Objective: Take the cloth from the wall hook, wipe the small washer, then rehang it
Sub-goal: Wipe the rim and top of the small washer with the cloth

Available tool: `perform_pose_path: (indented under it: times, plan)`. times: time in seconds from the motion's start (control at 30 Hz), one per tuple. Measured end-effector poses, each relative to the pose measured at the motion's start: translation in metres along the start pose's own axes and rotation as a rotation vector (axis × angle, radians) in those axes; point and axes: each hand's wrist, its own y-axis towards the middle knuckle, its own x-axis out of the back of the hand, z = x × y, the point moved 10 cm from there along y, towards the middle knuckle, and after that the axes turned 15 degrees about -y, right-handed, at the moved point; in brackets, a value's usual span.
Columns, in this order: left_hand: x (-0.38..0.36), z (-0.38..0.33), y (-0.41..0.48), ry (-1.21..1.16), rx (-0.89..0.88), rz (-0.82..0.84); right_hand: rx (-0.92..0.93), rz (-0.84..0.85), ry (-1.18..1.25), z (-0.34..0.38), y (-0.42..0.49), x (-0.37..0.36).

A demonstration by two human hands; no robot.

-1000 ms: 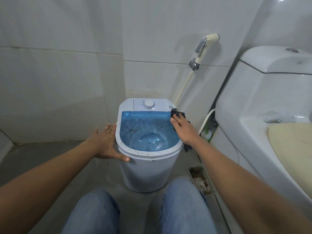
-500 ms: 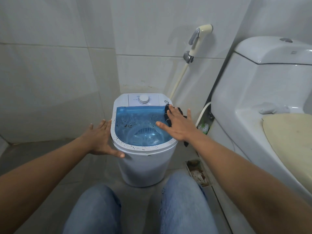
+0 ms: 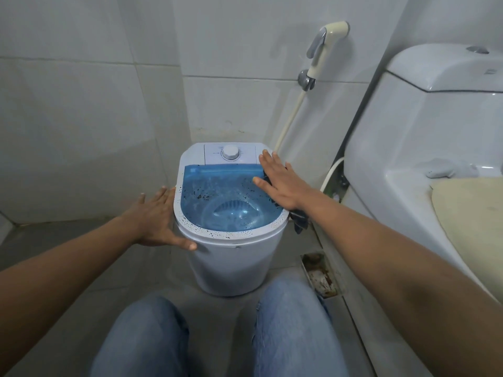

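The right hand [image 3: 283,183] presses the cloth [image 3: 299,217] flat on the washer [image 3: 231,257] rim, fingers spread; the left hand [image 3: 155,219] braces it, open. The cloth looks soft, limp — probably best pinched at its hanging corner.

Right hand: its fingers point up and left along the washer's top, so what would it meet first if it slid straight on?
Probably the white dial on the washer panel; the right hand lies flat on the dark cloth. Depth is uncertain.

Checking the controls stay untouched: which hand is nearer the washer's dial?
Right. The right hand lies flat on the cloth at the rim, fingertips just beside the dial. The left hand braces the washer's opposite side, farther away.
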Motion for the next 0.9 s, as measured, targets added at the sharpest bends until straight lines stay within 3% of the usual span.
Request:
perform_pose_path:
  times: [0.23, 0.9]
  plan:
    - [-0.003, 0.001, 0.0, -0.019, 0.005, -0.031, -0.091, 0.008, 0.084, 0.004, -0.019, -0.004]
    - [-0.002, 0.004, 0.001, -0.074, -0.004, -0.046, -0.254, -0.195, -0.122, 0.064, -0.071, 0.003]
